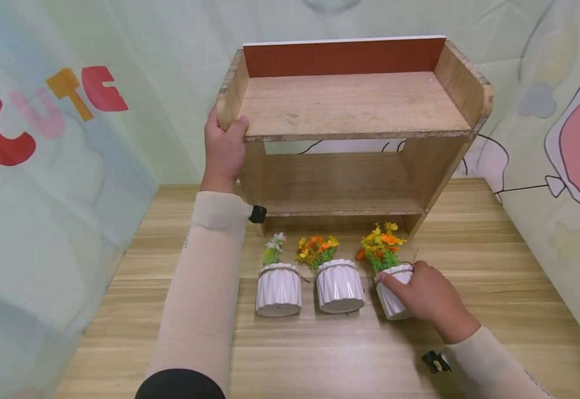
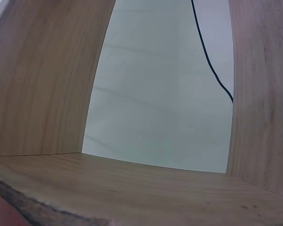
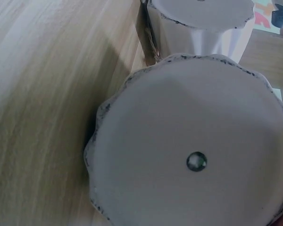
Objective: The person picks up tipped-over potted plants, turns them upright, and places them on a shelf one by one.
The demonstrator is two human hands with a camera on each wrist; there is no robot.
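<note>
A two-tier wooden shelf [image 1: 359,102] stands at the back of the table, and its boards [image 2: 146,193] fill the left wrist view. My left hand [image 1: 224,149] grips its upper left side panel, thumb at the front edge. Three white fluted pots with artificial flowers lie in front, bases toward me. My right hand [image 1: 434,293] holds the right flower pot [image 1: 391,302], with orange and yellow flowers, around its side. Its base [image 3: 188,122] with a small hole fills the right wrist view. The middle flower pot [image 1: 340,285] and left flower pot [image 1: 278,289] lie untouched beside it.
The wood-grain table [image 1: 319,354] runs under everything. Printed cloth [image 1: 95,221] hangs along the left, back and right sides, close behind the shelf. Twine is tied around the pots' rims.
</note>
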